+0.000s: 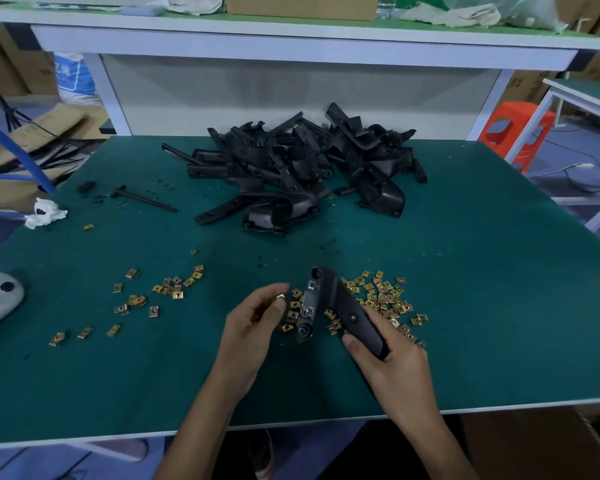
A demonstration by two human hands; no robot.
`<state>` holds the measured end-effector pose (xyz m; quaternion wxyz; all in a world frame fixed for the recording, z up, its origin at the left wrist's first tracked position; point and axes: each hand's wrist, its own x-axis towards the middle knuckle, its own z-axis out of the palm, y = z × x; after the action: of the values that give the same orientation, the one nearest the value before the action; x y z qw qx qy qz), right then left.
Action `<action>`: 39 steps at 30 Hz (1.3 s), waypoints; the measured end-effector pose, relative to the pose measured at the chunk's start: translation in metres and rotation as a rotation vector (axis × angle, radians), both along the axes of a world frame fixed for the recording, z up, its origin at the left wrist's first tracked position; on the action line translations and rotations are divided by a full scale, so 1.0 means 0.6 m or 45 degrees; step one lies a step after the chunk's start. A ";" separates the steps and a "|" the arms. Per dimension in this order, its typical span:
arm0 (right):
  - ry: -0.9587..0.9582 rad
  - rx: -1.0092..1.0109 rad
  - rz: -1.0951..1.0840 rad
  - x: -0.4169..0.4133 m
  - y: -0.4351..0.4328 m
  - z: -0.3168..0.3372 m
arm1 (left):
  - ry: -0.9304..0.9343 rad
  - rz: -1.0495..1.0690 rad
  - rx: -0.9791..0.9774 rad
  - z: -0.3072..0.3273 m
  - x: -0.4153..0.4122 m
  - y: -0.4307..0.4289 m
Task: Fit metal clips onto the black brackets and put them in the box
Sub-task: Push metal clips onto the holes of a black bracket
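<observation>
gripping a black bracket, right hand; left hand pinches a metal clip; no legible writing.

Factory assembly workshop: green-matted workbench, heap of black brackets, scattered metal clips, stacked cartons.

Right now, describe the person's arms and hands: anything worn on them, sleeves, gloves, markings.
Both hands, the left hand and the right hand, are bare: no gloves, and no rings or wristbands that I can see. Both forearms are uncovered down to the bottom edge of the picture, so no sleeves show. No markings are visible.
</observation>
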<state>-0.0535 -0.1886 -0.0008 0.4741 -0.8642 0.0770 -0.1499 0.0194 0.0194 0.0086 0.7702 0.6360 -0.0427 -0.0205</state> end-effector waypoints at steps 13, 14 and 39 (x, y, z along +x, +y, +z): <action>-0.002 -0.005 -0.016 0.001 0.000 0.000 | 0.062 -0.094 0.022 0.006 -0.003 0.001; -0.002 -0.010 -0.014 0.001 0.000 0.001 | 0.059 -0.102 0.031 0.005 -0.003 0.002; 0.002 -0.124 0.014 0.005 0.003 0.008 | 0.094 -0.195 0.110 0.007 0.003 0.006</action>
<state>-0.0505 -0.1866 0.0042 0.4324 -0.8867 0.0654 -0.1501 0.0210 0.0231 0.0128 0.7393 0.6623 -0.0620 -0.1045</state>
